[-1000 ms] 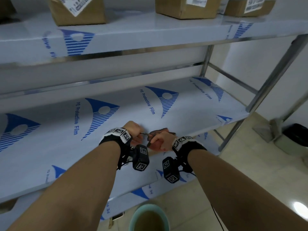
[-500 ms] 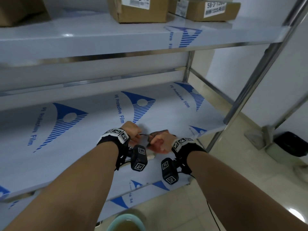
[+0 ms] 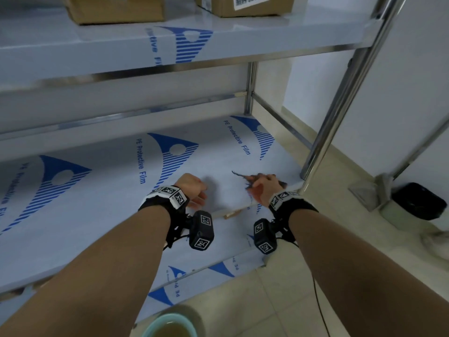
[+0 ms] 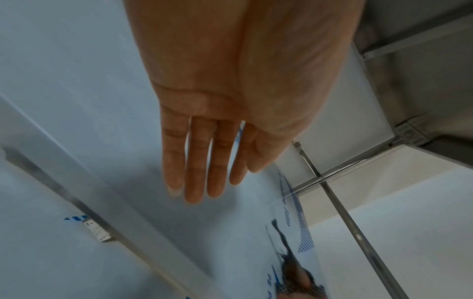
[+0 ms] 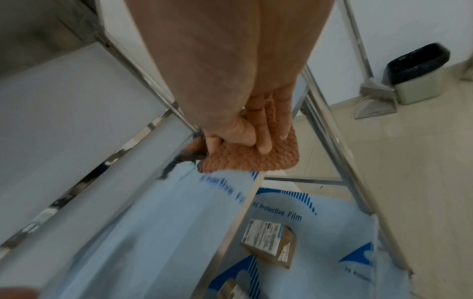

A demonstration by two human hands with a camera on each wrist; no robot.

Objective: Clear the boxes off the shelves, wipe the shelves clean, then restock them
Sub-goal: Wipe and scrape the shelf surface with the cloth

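The middle shelf [image 3: 116,205] is bare, covered in white film with blue print. My right hand [image 3: 264,186] grips a crumpled orange-brown cloth [image 5: 256,161] and holds it on the shelf near the right front corner. In the head view only dark edges of the cloth [image 3: 250,177] show past the fingers. My left hand [image 3: 194,190] hovers just above the shelf a little to the left, fingers [image 4: 197,182] straight and together, holding nothing. Cardboard boxes [image 3: 116,8] with labels stand on the upper shelf [image 3: 97,49]. More small boxes [image 5: 271,244] lie on the lowest shelf.
A steel upright post [image 3: 340,93] stands just right of my right hand. A pale green bucket [image 3: 167,324] of murky water sits on the floor below me. A black-lined bin [image 3: 418,200] and a dustpan [image 5: 376,101] stand by the wall at right.
Both hands held the cloth together before. My left hand has let go and opened, and my right hand has carried the cloth to the right, toward the shelf's corner.
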